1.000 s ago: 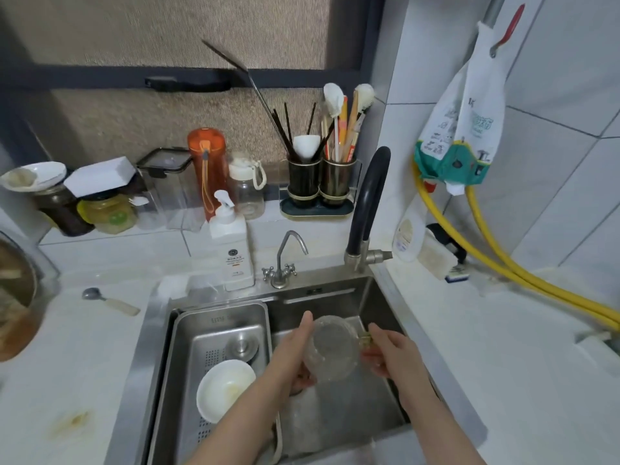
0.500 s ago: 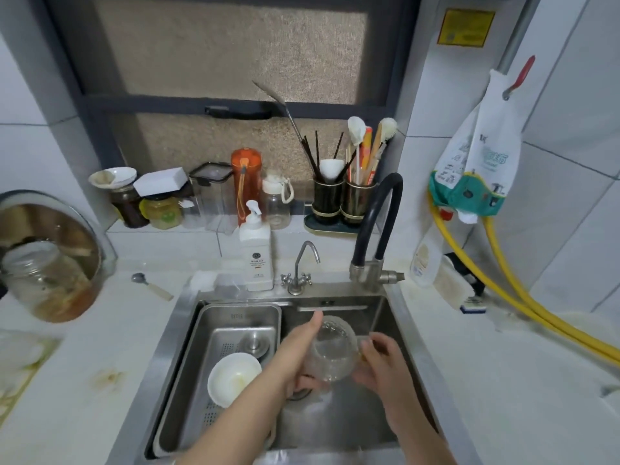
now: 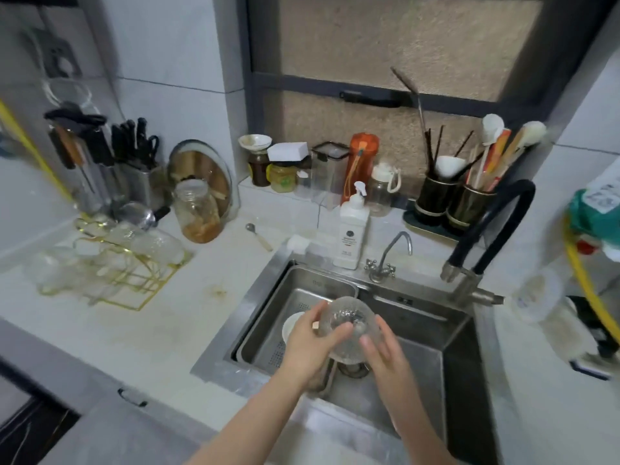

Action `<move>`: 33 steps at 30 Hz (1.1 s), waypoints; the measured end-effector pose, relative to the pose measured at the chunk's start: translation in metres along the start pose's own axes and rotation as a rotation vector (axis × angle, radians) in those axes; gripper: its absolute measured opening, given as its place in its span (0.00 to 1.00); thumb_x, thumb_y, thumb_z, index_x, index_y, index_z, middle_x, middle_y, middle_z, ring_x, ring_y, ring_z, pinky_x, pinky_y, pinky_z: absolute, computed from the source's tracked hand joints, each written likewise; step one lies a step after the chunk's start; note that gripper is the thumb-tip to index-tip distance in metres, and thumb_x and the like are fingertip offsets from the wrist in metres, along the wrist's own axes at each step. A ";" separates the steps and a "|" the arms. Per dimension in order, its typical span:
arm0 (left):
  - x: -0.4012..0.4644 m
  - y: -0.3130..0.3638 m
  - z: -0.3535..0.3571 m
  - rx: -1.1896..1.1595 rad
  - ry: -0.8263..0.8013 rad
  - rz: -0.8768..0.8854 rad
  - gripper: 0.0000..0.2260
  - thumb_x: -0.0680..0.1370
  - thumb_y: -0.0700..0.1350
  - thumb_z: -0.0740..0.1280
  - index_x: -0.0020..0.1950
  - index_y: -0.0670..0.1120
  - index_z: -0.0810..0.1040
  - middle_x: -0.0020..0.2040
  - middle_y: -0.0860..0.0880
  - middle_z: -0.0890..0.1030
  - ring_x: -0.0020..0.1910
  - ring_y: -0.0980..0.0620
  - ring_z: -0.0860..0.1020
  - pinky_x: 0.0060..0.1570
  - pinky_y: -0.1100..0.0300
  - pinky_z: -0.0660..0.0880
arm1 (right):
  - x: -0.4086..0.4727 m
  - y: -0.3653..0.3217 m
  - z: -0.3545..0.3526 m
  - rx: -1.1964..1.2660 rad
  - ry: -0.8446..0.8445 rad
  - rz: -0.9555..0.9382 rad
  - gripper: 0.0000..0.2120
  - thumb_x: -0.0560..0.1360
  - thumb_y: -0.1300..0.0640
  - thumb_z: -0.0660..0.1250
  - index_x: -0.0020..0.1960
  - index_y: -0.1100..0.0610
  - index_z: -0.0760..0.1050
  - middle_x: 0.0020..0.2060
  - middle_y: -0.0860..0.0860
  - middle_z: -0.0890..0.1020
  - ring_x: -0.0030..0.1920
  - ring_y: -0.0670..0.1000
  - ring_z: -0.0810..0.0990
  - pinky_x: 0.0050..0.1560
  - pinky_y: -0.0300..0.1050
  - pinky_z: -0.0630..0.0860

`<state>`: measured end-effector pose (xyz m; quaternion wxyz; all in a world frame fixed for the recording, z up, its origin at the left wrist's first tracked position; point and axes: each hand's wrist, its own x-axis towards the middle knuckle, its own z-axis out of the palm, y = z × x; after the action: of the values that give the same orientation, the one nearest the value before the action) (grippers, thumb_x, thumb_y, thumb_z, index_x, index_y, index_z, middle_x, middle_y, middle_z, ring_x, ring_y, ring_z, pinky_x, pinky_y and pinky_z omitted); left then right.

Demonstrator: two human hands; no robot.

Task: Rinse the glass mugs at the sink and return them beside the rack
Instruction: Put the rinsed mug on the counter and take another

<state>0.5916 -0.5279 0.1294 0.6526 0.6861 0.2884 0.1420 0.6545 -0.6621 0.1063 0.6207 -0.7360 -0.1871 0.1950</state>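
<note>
Both hands hold one glass mug above the sink, over the right basin near the drain. The left hand has its grip wrapped round the mug's left side, thumb across the front of the glass, and the right hand cups the right side, its fingers curved against the wall; the handle cannot be made out among the fingers. The mug sits tilted, its ribbed wall clear and hard to read. No stream is visible from the black faucet or the small chrome tap, so whether rinsing is over is a judgement, not a sighting. The gold wire rack stands on the table to the far left, well apart from the sink, with other clear glass pieces around it. The risks from here lie mostly in the carry: wet glass in wet hands may slip, and it would strike steel or the white bowl lying in the left basin tray. Swinging left, the mug could clip the sink rim or knock the soap bottle. Near the rack, the crowded transparent glasses are hard to see, and setting down too fast could chip one.
</note>
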 end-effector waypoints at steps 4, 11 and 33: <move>-0.014 -0.012 -0.044 -0.088 0.146 0.005 0.27 0.68 0.50 0.77 0.64 0.49 0.73 0.60 0.52 0.77 0.57 0.59 0.76 0.59 0.61 0.73 | 0.000 -0.004 0.040 0.090 -0.096 0.020 0.22 0.75 0.53 0.68 0.67 0.45 0.67 0.59 0.42 0.78 0.55 0.36 0.79 0.52 0.32 0.75; -0.030 -0.023 -0.133 -0.253 0.291 0.021 0.23 0.64 0.47 0.78 0.57 0.51 0.77 0.54 0.53 0.81 0.55 0.56 0.78 0.51 0.67 0.75 | 0.004 -0.034 0.128 0.177 -0.199 -0.017 0.19 0.74 0.61 0.69 0.60 0.46 0.70 0.54 0.41 0.79 0.49 0.35 0.79 0.43 0.33 0.76; -0.012 -0.061 -0.465 -0.060 0.486 0.039 0.22 0.72 0.41 0.73 0.64 0.49 0.73 0.55 0.53 0.77 0.52 0.61 0.74 0.52 0.69 0.68 | -0.003 -0.073 0.470 0.214 -0.317 0.136 0.19 0.74 0.56 0.70 0.63 0.52 0.70 0.54 0.50 0.82 0.50 0.46 0.81 0.42 0.37 0.73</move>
<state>0.3032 -0.1574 0.1225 0.5811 0.6177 0.4193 0.3240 0.4048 -0.2567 0.1067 0.6435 -0.6370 -0.2107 0.3685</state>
